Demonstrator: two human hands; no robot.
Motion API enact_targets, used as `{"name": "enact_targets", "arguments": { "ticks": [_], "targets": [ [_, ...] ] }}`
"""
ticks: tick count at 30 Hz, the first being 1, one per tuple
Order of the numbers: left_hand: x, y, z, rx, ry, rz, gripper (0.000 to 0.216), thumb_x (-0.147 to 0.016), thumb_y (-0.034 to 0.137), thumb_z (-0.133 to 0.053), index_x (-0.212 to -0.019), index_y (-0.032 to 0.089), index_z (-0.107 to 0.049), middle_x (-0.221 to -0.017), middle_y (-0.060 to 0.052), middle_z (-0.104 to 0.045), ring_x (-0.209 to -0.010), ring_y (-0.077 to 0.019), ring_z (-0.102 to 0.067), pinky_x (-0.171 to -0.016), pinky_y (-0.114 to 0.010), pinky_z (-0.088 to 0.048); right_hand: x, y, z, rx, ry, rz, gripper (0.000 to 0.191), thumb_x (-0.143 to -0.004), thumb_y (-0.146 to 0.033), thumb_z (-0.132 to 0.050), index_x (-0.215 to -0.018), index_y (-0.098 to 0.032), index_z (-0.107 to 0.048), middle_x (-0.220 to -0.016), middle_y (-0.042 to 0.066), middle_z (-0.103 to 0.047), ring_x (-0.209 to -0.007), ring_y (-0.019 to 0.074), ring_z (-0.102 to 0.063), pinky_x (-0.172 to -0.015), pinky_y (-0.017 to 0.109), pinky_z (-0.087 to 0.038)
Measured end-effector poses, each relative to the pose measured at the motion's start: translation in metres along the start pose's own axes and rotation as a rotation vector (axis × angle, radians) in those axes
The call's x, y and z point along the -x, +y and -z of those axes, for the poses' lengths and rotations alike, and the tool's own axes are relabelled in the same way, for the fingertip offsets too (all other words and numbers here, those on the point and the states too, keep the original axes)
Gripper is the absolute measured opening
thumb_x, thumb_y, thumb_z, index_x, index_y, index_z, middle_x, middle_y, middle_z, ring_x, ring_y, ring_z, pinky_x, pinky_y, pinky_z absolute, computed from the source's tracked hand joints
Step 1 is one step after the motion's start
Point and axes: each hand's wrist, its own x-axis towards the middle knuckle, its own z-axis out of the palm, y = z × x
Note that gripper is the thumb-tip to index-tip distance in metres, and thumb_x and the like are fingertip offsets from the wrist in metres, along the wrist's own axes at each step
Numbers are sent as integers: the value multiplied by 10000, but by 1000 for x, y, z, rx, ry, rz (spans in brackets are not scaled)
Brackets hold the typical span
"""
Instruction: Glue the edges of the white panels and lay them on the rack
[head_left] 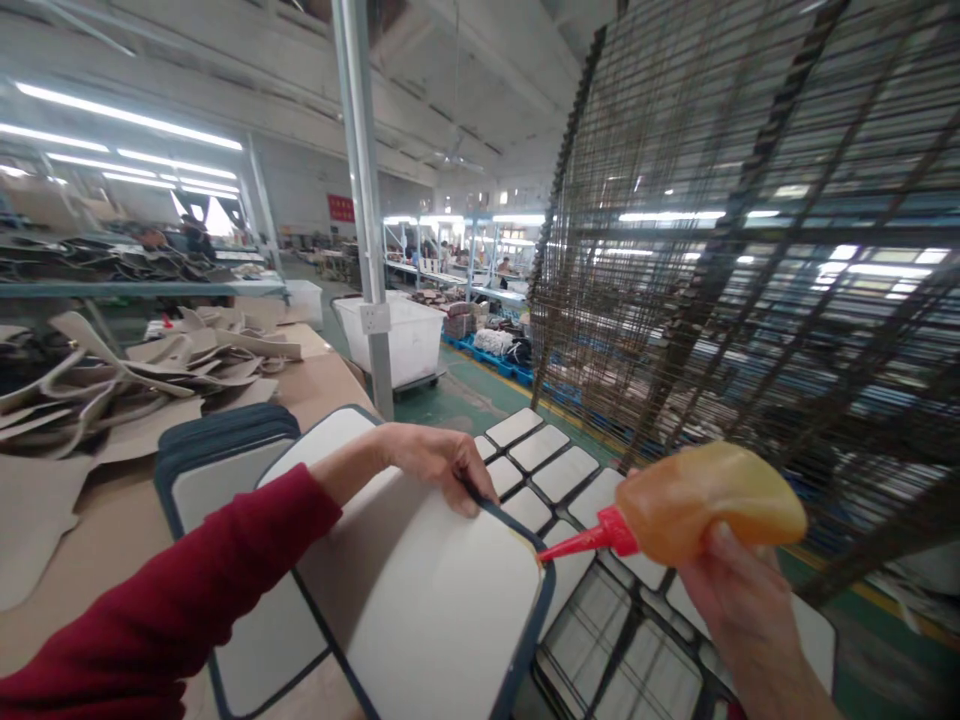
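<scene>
My left hand (442,462), in a red sleeve, grips the far edge of a white panel (420,590) with a dark blue border, fingers curled over its rim. My right hand (739,600) is closed round an orange squeeze bottle (705,500) with a red nozzle. The nozzle tip touches the panel's right corner edge. Under this panel lie more white blue-edged panels (217,470) stacked on the cardboard-covered table (112,520).
A wire shelf (600,620) below the bottle carries several smaller white panels (562,470). A tall wire drying rack (750,250) fills the right. Beige cut pieces (150,370) pile on the left table. A metal post (367,220) and white bin (405,335) stand beyond.
</scene>
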Motion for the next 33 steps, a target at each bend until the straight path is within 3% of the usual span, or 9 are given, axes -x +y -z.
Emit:
{"name": "enact_targets", "arguments": {
  "ticks": [5, 10, 17, 24, 33],
  "targets": [
    [3, -3, -1, 25, 39, -7, 415, -735, 404, -727, -1002, 86, -737, -894, -70, -740, -832, -177, -642, -779, -202, -496, 6, 9, 7, -23, 99, -55, 634, -487, -401, -882, -1075, -307, -664, -883, 24, -711, -783, 247, -676, -661, 341, -578],
    [5, -6, -2, 47, 50, 0, 412, -745, 393, -722, -1020, 86, -730, -924, -72, -737, -827, -167, -647, -802, -201, -491, 11, 7, 6, -26, 142, -63, 561, -472, -382, -887, -989, -312, -681, -779, -17, -702, -714, 187, -665, -700, 291, -565],
    [6, -14, -2, 111, 104, 9, 390, -726, 375, -744, -992, 90, -736, -871, -62, -735, -791, -157, -637, -762, -195, -494, 15, 2, 1, -3, 152, -16, 543, -471, -392, -889, -967, -301, -687, -739, -18, -692, -670, 157, -654, -639, 214, -539],
    [7, -22, -1, 154, 102, 10, 371, -750, 375, -723, -1004, 106, -733, -868, -53, -729, -746, -148, -636, -753, -198, -498, 19, 5, 4, 33, 133, 12, 529, -529, -396, -865, -1009, -285, -673, -766, -2, -696, -693, 180, -659, -666, 262, -553],
    [7, -32, 1, 223, 133, 42, 357, -749, 361, -725, -1014, 123, -737, -884, -57, -739, -731, -156, -651, -712, -209, -516, 24, 2, 0, 28, 125, 29, 332, -500, -356, -892, -755, -280, -693, -627, -38, -662, -577, 137, -631, -582, 190, -545]
  ]
}}
